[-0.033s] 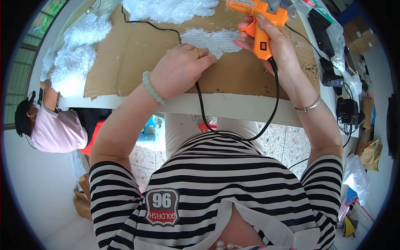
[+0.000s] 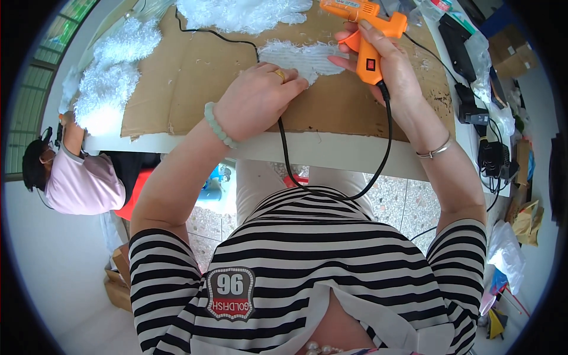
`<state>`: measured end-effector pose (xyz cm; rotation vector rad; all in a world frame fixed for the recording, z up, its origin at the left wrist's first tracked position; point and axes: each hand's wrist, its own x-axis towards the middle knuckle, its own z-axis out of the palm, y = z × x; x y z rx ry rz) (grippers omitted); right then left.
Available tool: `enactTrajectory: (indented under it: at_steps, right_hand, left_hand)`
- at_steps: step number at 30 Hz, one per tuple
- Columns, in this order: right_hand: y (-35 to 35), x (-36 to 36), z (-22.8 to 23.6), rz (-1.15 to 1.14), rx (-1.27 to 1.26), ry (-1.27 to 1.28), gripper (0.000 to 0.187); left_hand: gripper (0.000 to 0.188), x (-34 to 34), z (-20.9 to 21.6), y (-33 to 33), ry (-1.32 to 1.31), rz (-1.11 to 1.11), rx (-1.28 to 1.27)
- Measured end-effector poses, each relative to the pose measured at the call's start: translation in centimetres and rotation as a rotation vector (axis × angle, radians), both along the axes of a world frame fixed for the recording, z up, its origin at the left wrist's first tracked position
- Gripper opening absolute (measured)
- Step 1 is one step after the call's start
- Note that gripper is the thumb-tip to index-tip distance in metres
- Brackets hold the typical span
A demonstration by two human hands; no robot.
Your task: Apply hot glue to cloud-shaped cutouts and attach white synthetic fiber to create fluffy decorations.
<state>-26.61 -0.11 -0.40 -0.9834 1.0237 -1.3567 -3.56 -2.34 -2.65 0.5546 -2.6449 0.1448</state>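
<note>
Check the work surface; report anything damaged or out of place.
The cardboard sheet looks worn: dark specks mark its right side, and its near-left corner is ragged. The black cord of the orange glue gun sags past the table edge, where it might snag.

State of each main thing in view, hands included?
Orange plastic glue gun: held up; switch position unclear
Right hand: closed around the gun
White shaggy-edged fabric piece: lying flat
Left hand: bent, at fabric's near edge
Black cable: slack, looped
Brown cardboard sheet: flat, stained
</note>
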Motion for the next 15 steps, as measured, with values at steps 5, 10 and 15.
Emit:
enactTrajectory:
  at_steps: [5,10,15]
  right_hand:
    - [-0.7,1.6,-1.4,0.022,0.002,-0.183,0.033]
    - [-0.8,1.7,-2.2,0.091,0.010,-0.238,0.033]
    - [-1.0,1.4,-2.4,0.088,0.009,-0.248,0.034]
  left_hand:
    - [0.027,0.0,0.2,0.3,0.011,0.024,0.046]
    - [0.021,-0.2,-0.1,0.0,0.146,0.019,0.081]
    - [0.017,0.5,0.3,-1.6,0.555,0.182,0.442]
